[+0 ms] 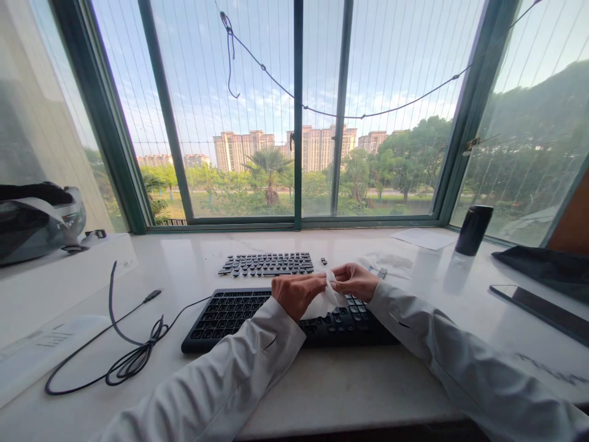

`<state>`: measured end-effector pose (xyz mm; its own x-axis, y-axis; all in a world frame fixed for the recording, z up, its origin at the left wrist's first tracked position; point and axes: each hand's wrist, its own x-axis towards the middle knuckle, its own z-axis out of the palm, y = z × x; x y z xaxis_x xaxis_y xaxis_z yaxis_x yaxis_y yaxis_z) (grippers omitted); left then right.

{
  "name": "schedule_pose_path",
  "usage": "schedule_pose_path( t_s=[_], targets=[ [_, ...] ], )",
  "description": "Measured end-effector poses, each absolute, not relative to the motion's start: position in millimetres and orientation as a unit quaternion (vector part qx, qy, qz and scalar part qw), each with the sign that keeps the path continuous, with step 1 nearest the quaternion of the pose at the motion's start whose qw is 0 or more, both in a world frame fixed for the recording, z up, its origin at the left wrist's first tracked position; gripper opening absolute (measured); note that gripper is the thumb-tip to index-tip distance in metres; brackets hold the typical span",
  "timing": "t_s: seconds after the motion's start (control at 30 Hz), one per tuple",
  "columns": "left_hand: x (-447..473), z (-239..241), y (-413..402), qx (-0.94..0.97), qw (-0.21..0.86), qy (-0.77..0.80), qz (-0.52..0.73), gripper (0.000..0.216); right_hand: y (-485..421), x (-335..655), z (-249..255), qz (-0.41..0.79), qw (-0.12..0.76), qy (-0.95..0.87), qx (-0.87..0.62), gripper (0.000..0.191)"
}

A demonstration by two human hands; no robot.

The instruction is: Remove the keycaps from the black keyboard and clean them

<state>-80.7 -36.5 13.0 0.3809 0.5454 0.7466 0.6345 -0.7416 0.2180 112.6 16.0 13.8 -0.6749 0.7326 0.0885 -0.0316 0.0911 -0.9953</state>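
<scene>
Both hands meet above the right part of a black keyboard (239,313), whose keycaps are off and whose bare switch sockets show. My left hand (297,293) is closed on a thin white tissue (324,304) that hangs down over the keys. From the other side my right hand (356,281) pinches the same tissue, fingertips close to those of the left. Whatever may lie inside the tissue is hidden. Behind the keyboard, loose black keycaps (271,264) stand in rows, with a small separate keycap pair (324,261) to their right.
A coiled black cable (138,356) with its USB plug (153,296) lies at left, near a clear plastic sleeve (55,344). To the right are a clear bag (391,265), a paper sheet (423,238), a black cylinder (473,230) and a phone (543,310). Windows rise behind.
</scene>
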Motion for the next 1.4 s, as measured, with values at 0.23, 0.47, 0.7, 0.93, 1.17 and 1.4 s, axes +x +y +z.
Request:
schedule_pose_path(
  t_s=[0.23,0.47,0.7,0.93,1.17,1.4],
  targets=[
    [-81,7,-26,-0.803,0.074,-0.411,-0.425,0.026,19,112,12,0.599,0.349,-0.683,-0.231,0.047],
    [-78,9,-28,-0.791,0.054,-0.428,-0.435,0.029,22,109,7,0.56,0.402,-0.674,-0.264,0.048],
    [-79,7,-24,-0.789,0.078,-0.426,-0.436,0.027,20,104,6,0.534,0.412,-0.684,-0.278,0.047],
    [-80,2,-21,-0.778,0.102,-0.427,-0.449,0.026,20,100,3,0.558,0.434,-0.664,-0.244,0.045],
    [-79,4,-23,-0.775,0.102,-0.43,-0.451,0.026,22,103,2,0.554,0.43,-0.658,-0.273,0.044],
    [-79,4,-22,-0.779,0.096,-0.418,-0.457,0.024,24,100,3,0.529,0.459,-0.648,-0.299,0.041]
  ],
)
